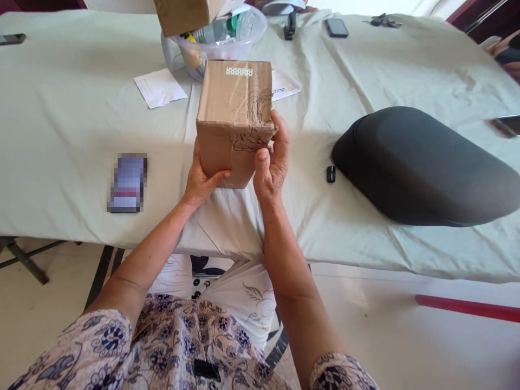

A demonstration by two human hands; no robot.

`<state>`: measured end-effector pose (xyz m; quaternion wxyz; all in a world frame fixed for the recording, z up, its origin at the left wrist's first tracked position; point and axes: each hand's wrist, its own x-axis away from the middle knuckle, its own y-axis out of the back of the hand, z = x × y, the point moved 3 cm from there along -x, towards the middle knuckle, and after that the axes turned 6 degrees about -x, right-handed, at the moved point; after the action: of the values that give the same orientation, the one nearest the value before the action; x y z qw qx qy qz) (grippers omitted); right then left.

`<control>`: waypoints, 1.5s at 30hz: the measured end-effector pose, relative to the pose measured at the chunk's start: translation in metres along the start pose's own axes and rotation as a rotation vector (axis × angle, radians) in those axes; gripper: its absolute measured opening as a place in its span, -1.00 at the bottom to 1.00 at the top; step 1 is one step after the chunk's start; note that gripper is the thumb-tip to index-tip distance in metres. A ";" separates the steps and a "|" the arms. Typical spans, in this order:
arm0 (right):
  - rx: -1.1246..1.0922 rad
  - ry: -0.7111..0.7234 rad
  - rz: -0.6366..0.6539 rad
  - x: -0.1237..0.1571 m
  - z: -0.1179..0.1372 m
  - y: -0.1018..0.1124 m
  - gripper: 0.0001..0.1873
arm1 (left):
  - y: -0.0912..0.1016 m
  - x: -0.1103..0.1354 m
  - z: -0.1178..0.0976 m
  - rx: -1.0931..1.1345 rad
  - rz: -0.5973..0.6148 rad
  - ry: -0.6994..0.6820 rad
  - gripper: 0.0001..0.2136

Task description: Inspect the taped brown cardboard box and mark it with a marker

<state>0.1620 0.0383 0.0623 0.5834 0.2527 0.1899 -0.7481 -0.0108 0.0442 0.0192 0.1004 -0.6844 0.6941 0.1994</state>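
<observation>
Between my two hands is a brown cardboard box (221,143), held at the near part of the table. Its top has a small white dotted sticker, and dark scribbled lines run over its right corner. My left hand (200,179) grips the lower left side, thumb across the front face. On the right edge, my right hand (273,162) is closed round the scribbled corner, thumb on the front and fingers along the side. The box's underside and back are hidden.
A pale cloth covers the table (81,119). Behind the box stands a clear plastic tub (219,51) with bottles, another carton (184,19) above it. A phone (128,183) lies left; a small black cap (331,174) and a large black padded seat (422,168) lie right. White papers (159,88) lie near the tub.
</observation>
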 end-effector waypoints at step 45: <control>0.885 -0.486 0.094 0.012 -0.062 0.044 -0.56 | 0.009 -0.004 0.011 -0.002 -0.050 -0.044 -0.03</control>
<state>0.2123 0.0540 0.0065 0.4809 0.3026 -0.2980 -0.7671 -0.0207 0.0522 0.0127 0.1199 -0.6972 0.6741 0.2126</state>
